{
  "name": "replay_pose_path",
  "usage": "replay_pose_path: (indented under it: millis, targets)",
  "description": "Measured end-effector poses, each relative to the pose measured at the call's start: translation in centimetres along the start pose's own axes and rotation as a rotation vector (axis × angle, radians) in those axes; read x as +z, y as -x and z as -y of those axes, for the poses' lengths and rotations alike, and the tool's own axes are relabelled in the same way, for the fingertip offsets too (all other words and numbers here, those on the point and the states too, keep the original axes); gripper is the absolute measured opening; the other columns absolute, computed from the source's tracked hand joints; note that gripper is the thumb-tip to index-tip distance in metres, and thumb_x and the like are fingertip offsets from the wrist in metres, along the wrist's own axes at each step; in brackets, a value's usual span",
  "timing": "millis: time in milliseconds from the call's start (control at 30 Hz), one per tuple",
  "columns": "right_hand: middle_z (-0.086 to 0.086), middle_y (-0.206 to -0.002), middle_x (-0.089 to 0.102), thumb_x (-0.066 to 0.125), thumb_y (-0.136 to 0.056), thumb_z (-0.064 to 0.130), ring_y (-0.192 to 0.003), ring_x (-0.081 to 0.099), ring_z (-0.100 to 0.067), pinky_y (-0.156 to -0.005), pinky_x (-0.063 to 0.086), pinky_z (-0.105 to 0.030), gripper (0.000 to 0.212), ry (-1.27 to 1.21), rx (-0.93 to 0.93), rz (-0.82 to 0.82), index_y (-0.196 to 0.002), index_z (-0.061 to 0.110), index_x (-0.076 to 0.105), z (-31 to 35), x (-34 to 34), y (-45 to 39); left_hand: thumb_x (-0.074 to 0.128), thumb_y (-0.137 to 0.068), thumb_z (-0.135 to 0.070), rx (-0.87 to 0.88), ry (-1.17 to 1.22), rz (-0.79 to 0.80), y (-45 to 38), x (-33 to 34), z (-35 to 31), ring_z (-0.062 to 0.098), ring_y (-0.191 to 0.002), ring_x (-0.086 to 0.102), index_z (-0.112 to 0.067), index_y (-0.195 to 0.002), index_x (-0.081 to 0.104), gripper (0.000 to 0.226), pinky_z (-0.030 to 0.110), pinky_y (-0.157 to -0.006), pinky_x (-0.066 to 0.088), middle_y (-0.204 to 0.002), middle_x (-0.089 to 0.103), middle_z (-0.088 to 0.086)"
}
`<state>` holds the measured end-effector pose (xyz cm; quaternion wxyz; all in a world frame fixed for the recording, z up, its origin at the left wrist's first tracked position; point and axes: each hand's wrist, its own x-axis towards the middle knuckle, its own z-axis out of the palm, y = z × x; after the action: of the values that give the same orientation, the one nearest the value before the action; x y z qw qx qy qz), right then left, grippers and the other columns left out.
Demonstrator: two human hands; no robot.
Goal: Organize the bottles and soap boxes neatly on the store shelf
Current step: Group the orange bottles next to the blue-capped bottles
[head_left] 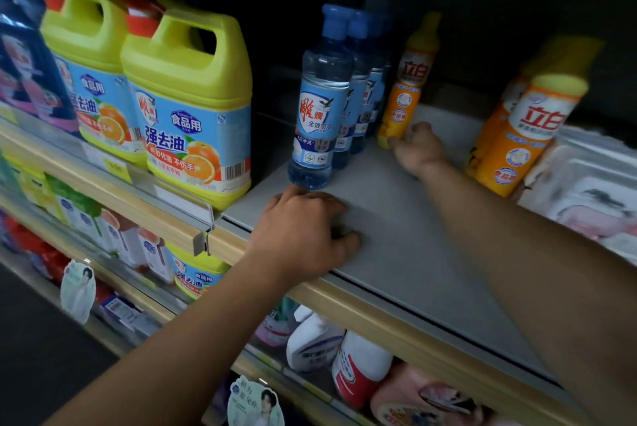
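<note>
Blurred orange bottles (510, 136), right edge

Retail shop aisle. Tiered store shelf (396, 205) units with wood-trimmed edges are stocked with repeated rows of identical goods: yellow detergent jugs (188, 108), blue bottles (319, 105), orange bottles (524, 129). Price-tag strips (113, 163) are fitted along the shelf fronts.

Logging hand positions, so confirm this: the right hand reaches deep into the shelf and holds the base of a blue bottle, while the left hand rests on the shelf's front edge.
One thing is wrong. In the head view the right hand holds the base of the lone orange bottle, not a blue one; the blue bottles stand just left of it, untouched by that hand. The left hand does rest on the shelf near its front edge.
</note>
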<state>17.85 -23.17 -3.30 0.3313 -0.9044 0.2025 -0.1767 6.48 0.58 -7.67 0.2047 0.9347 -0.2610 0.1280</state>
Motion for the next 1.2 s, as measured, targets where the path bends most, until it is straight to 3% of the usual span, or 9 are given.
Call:
replay_pose_path:
  millis: [233, 400, 500, 600, 733, 833, 967, 1133, 1200]
  targets:
    - [0.000, -0.130, 0.059, 0.063, -0.088, 0.043, -0.116, 0.057, -0.019, -0.089, 0.043, -0.027, 0.048, -0.006, -0.291, -0.033, -0.129, 0.020, 0.053, -0.9, -4.5, 8.6, 0.054, -0.082, -0.060, -0.033, 0.027, 0.001, 0.3, -0.1, -0.2, 0.022, -0.124, 0.046, -0.034, -0.123, 0.062, 0.049, 0.037, -0.101, 0.044, -0.122, 0.066, -0.006]
    - [-0.002, -0.113, 0.063, 0.063, -0.084, 0.028, -0.095, 0.061, -0.017, -0.078, 0.044, -0.022, 0.034, -0.108, -0.471, -0.402, -0.116, 0.017, 0.061, -1.2, -12.3, 11.2, 0.051, -0.084, -0.065, -0.058, -0.003, 0.036, 0.3, -0.1, -0.5, 0.022, -0.126, 0.045, -0.036, -0.130, 0.057, 0.054, 0.038, -0.102, 0.043, -0.128, 0.063, -0.005]
    - [-0.013, -0.114, 0.057, 0.058, -0.084, 0.030, -0.104, 0.055, -0.027, -0.080, 0.037, -0.025, 0.038, 0.034, -0.502, -0.618, -0.116, 0.010, 0.059, -1.0, -16.5, 10.2, 0.052, -0.084, -0.065, -0.074, -0.004, 0.035, 0.4, -0.3, -0.7, 0.021, -0.125, 0.045, -0.037, -0.129, 0.057, 0.054, 0.037, -0.100, 0.043, -0.125, 0.064, -0.006]
    - [-0.016, -0.115, 0.058, 0.057, -0.089, 0.041, -0.109, 0.053, -0.033, -0.086, 0.044, -0.035, 0.041, 0.185, -0.304, -0.494, -0.118, 0.011, 0.057, -0.6, -18.7, 7.8, 0.054, -0.084, -0.064, -0.061, -0.001, 0.021, 0.4, -0.5, -0.9, 0.021, -0.123, 0.048, -0.036, -0.127, 0.059, 0.051, 0.036, -0.100, 0.045, -0.123, 0.066, -0.006]
    - [-0.011, -0.107, 0.063, 0.059, -0.089, 0.046, -0.092, 0.060, -0.029, -0.076, 0.050, -0.035, 0.043, 0.275, -0.155, -0.212, -0.117, 0.012, 0.055, 0.5, -18.9, 6.0, 0.056, -0.085, -0.062, -0.054, 0.011, 0.002, 0.6, -0.8, -1.0, 0.020, -0.121, 0.050, -0.036, -0.126, 0.061, 0.049, 0.033, -0.098, 0.045, -0.119, 0.067, -0.007]
    - [-0.011, -0.103, 0.059, 0.059, -0.090, 0.041, -0.093, 0.059, -0.029, -0.074, 0.047, -0.035, 0.035, 0.236, -0.205, -0.309, -0.111, 0.014, 0.054, 0.7, -18.0, 6.2, 0.055, -0.085, -0.063, -0.054, 0.007, 0.001, 0.6, -0.8, -1.1, 0.018, -0.121, 0.051, -0.037, -0.128, 0.060, 0.051, 0.031, -0.096, 0.044, -0.119, 0.066, -0.006]
    - [-0.015, -0.111, 0.060, 0.055, -0.094, 0.033, -0.104, 0.057, -0.033, -0.079, 0.040, -0.033, 0.038, 0.125, -0.412, -0.472, -0.127, 0.015, 0.050, 0.7, -16.8, 8.2, 0.052, -0.085, -0.066, -0.048, -0.017, 0.003, 0.5, -0.8, -0.9, 0.018, -0.120, 0.051, -0.038, -0.130, 0.058, 0.053, 0.031, -0.094, 0.043, -0.121, 0.065, -0.007]
    - [0.003, -0.111, 0.064, 0.061, -0.092, 0.027, -0.092, 0.045, 0.000, -0.076, 0.039, -0.019, 0.034, 0.013, -0.635, -0.400, -0.125, 0.026, 0.057, 2.7, -16.1, 11.9, 0.053, -0.085, -0.065, -0.034, -0.004, -0.007, 0.6, -0.7, -0.8, 0.020, -0.119, 0.053, -0.035, -0.129, 0.060, 0.054, 0.032, -0.096, 0.044, -0.122, 0.065, -0.003]
    - [0.010, -0.107, 0.062, 0.062, -0.091, 0.026, -0.092, 0.048, 0.002, -0.077, 0.044, -0.016, 0.031, -0.088, -0.637, -0.367, -0.122, 0.028, 0.061, 3.7, -16.3, 13.2, 0.049, -0.083, -0.071, -0.041, 0.026, 0.040, 0.7, -1.1, -0.8, 0.020, -0.116, 0.055, -0.035, -0.132, 0.055, 0.062, 0.033, -0.095, 0.046, -0.121, 0.065, -0.002]
